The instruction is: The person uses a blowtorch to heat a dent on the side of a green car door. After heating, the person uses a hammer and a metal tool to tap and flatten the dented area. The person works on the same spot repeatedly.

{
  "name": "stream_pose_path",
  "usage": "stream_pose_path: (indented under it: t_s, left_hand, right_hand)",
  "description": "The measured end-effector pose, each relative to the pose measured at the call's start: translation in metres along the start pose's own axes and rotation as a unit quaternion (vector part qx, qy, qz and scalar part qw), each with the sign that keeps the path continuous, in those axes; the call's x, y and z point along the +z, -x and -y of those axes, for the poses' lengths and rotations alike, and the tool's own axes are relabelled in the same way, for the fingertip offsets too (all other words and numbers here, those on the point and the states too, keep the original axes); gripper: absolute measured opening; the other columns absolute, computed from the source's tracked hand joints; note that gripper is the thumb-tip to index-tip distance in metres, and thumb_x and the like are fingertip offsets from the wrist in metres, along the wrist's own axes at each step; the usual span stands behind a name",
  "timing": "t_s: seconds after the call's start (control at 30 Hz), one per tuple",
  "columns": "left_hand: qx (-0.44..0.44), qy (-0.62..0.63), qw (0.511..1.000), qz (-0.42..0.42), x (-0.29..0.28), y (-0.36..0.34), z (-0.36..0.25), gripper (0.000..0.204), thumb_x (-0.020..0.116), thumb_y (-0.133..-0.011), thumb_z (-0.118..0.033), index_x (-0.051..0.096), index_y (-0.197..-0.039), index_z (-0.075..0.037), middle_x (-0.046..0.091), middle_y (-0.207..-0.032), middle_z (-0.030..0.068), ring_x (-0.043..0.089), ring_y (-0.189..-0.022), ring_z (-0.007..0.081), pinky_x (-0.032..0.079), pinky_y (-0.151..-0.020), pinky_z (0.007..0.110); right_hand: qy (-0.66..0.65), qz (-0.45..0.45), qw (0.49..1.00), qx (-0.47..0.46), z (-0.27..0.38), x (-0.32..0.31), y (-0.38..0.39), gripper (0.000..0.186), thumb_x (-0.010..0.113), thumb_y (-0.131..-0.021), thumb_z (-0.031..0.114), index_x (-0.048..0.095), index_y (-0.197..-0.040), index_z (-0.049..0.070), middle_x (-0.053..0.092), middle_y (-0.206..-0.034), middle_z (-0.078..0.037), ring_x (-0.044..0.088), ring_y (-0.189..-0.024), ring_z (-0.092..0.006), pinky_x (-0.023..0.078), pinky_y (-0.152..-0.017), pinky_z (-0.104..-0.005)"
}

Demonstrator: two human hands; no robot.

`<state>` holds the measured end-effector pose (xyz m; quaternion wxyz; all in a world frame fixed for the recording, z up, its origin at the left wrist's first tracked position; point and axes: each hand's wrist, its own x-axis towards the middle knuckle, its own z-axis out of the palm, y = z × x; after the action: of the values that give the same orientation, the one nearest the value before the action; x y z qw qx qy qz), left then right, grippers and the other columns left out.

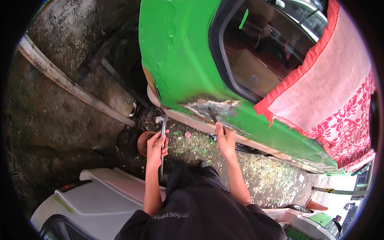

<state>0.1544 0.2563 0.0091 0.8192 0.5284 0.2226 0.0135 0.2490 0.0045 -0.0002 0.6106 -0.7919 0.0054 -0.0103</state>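
Observation:
A hammer [163,127] with a long metal handle is upright in my left hand [157,148], fingers wrapped round its shaft and its head just below the green car's lower edge. My right hand [226,140] is closed on a slim dark tool that looks like a chisel [212,115]. Its tip meets a bare, rusted patch [200,107] low on the green car body [180,68], where the paint is gone and the metal looks torn. How much of the chisel lies inside my fist is hidden.
A pinkish sill strip [192,122] runs below the patch. A red patterned cloth [320,100] drapes over the car's right part, beside a window [264,52]. Behind me stands a white car [96,196]. Paint flakes litter the ground [264,176]; a reddish-brown round object [143,143] lies left.

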Motion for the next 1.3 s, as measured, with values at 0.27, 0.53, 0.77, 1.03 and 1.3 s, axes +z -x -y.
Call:
stream_pose_path:
  t_s: [0.27,0.53,0.77,1.03,1.3]
  left_hand:
    - [0.016,0.012,1.000,0.015,-0.001,0.002,0.000,0.027,0.055,-0.100,-0.010,0.058,-0.123,0.005,0.054,-0.074,0.0028,0.039,-0.046,0.0048,0.027,-0.037,0.021]
    - [-0.001,0.002,1.000,0.016,0.002,0.004,-0.004,0.029,0.058,-0.101,-0.014,0.062,-0.127,-0.002,0.054,-0.076,-0.0017,0.039,-0.049,0.0021,0.026,-0.040,0.019]
    - [-0.003,0.006,1.000,0.014,-0.002,0.003,0.000,0.029,0.058,-0.100,-0.014,0.062,-0.127,-0.002,0.054,-0.077,-0.0017,0.039,-0.049,0.0017,0.026,-0.040,0.018]
    - [-0.006,0.009,1.000,0.017,-0.005,0.005,0.004,0.029,0.058,-0.100,-0.013,0.061,-0.127,-0.002,0.055,-0.078,-0.0012,0.039,-0.049,0.0018,0.026,-0.039,0.019]
    - [-0.005,0.001,1.000,0.006,-0.012,0.013,0.001,0.030,0.058,-0.100,-0.014,0.061,-0.127,-0.001,0.055,-0.078,-0.0012,0.039,-0.049,0.0018,0.026,-0.039,0.019]
  right_hand:
    - [0.077,-0.009,0.997,-0.017,0.012,-0.001,0.005,0.040,0.058,-0.100,0.030,0.063,-0.083,-0.006,0.045,-0.057,-0.007,0.038,-0.058,-0.0133,0.036,-0.054,-0.0373]
    - [0.022,0.001,1.000,0.021,0.003,0.003,0.001,0.041,0.057,-0.100,0.029,0.063,-0.083,-0.007,0.048,-0.058,-0.008,0.041,-0.058,-0.0127,0.037,-0.054,-0.0376]
    - [0.025,0.003,0.999,0.027,0.000,0.006,-0.002,0.044,0.057,-0.101,0.030,0.060,-0.077,-0.007,0.043,-0.055,-0.003,0.036,-0.057,-0.0106,0.033,-0.052,-0.0367]
    - [-0.033,0.023,0.997,0.071,-0.005,0.007,-0.003,0.040,0.055,-0.102,0.028,0.059,-0.078,-0.004,0.046,-0.060,0.000,0.038,-0.059,-0.0086,0.033,-0.053,-0.0331]
    - [-0.235,0.054,0.964,0.116,-0.015,0.032,0.004,0.048,0.055,-0.102,0.046,0.049,-0.072,0.009,0.037,-0.056,0.006,0.030,-0.043,-0.0040,0.021,-0.037,-0.0251]
